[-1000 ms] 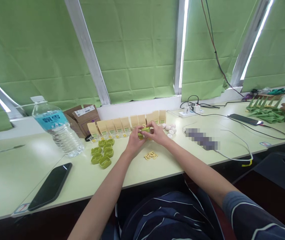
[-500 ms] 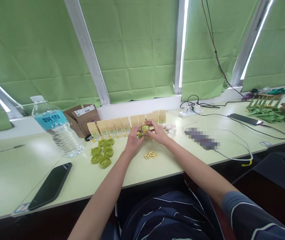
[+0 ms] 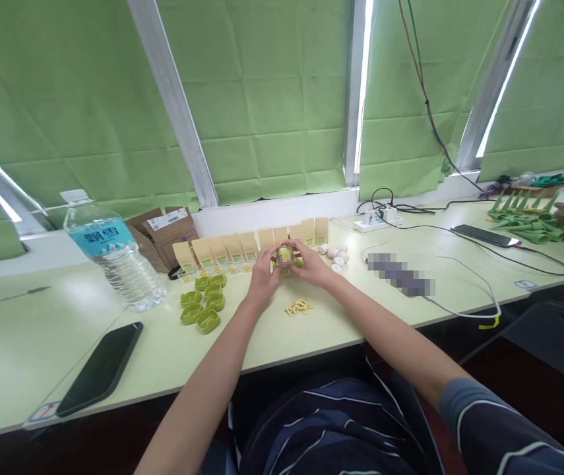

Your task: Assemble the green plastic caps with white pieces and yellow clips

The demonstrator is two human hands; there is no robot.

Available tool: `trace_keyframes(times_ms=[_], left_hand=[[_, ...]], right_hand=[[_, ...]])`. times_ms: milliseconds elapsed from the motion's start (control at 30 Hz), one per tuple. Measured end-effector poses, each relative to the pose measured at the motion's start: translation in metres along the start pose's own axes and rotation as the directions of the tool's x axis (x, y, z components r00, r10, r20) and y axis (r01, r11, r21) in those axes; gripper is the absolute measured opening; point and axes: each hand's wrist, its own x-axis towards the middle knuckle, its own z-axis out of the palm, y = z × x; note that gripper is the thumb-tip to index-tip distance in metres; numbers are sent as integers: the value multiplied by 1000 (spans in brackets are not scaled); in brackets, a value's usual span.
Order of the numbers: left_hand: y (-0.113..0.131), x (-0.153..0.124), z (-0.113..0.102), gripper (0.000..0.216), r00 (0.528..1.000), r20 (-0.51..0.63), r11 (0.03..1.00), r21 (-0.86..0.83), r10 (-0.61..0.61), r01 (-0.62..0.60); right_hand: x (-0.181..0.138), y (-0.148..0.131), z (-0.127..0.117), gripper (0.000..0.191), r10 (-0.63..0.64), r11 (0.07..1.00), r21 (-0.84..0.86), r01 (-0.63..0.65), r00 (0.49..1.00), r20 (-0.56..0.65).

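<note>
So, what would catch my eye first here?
Probably the green blinds filling the background, then the big water bottle on the left of the table. Near the middle, the left hand and right hand hold a small clear box.

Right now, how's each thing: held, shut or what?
Little cube: held in left hand and right hand
Bottle: capped, water inside
Near phone: flat, screen dark
Far phone: flat, cable attached
Socket: plugs in
Blinds: down
Cards: lined up
Green pieces: loose group
Yellow loops: loose pile
White pieces: clustered
</note>
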Motion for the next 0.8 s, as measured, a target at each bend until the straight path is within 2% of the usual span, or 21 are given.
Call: trace_keyframes(times_ms=[300,567,800], left_hand=[[-4,-1,-1,53,999,28,999,-17,-34,34],[-12,-1,2,54,999,47,1000,-6,-16,16],[-11,-1,2,58,998,66,1000,5,-3,3]], right_hand=[[-1,1,0,47,40,999,-11,-40,999,15],[0,-1,-4,51,-13,998,-56,15,999,41],[2,-8,-7,76,19,999,-29,-16,996,83]])
